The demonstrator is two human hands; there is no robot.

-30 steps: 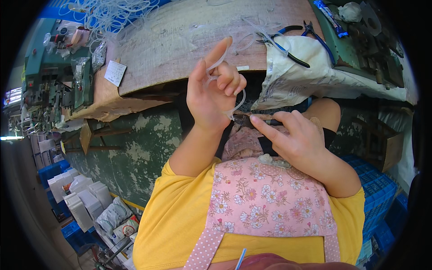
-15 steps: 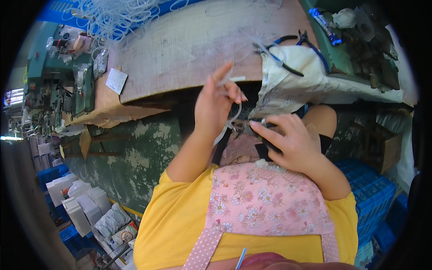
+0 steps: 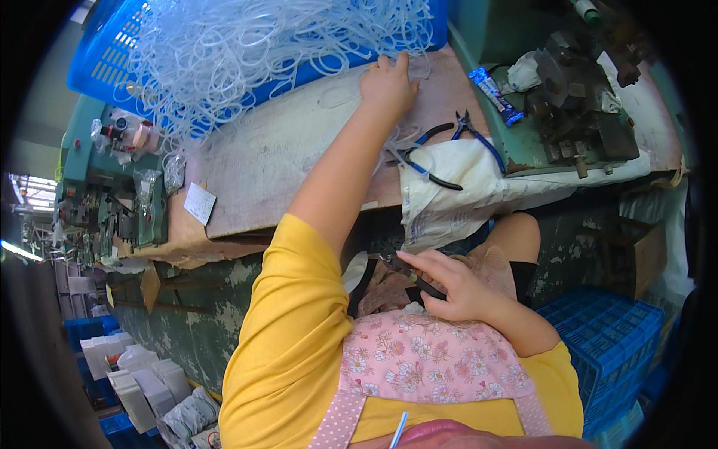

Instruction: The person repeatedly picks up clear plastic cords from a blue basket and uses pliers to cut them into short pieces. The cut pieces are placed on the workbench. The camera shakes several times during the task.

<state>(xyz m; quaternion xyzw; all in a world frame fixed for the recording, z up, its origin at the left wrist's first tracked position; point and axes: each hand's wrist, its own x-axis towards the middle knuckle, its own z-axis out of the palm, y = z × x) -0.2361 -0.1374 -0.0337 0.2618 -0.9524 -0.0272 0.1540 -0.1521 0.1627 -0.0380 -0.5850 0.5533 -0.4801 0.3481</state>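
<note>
Stretching the left hand [image 3: 389, 86] far forward over the bench [image 3: 277, 153], back of it upward, and bringing its fingertips to the near rim of the basket [image 3: 93, 73], right by the tubes [image 3: 262, 45]. Bending those fingers a little, with a gap between two of them, but hiding too much at the tips for telling about any grip on a tube. Having the blue basket beyond and mostly to the left of that hand, piled with a tangle of clear tubes, some spilling over the rim. Having a few loose tubes on the bench too, left of its wrist and right of its forearm

Holding the right hand [image 3: 460, 290] low over the lap, just beyond the apron [image 3: 426, 352], and closing it round the dark pliers [image 3: 428, 286], stretching one finger toward their head. Pointing that head forward and left of the right hand

Showing, right of the left forearm, the black-and-blue pliers [image 3: 441, 180] with spread handles, lying partly on the white cloth [image 3: 452, 206], and the blue pliers [image 3: 488, 147] just beside. Showing farther right of the left hand a blue wrapper [image 3: 493, 96], a white wad [image 3: 525, 73] and a metal machine [image 3: 561, 112]. Showing a paper slip [image 3: 200, 203] well left of the left forearm, and blue crates [image 3: 606, 337] right of the right forearm
</note>
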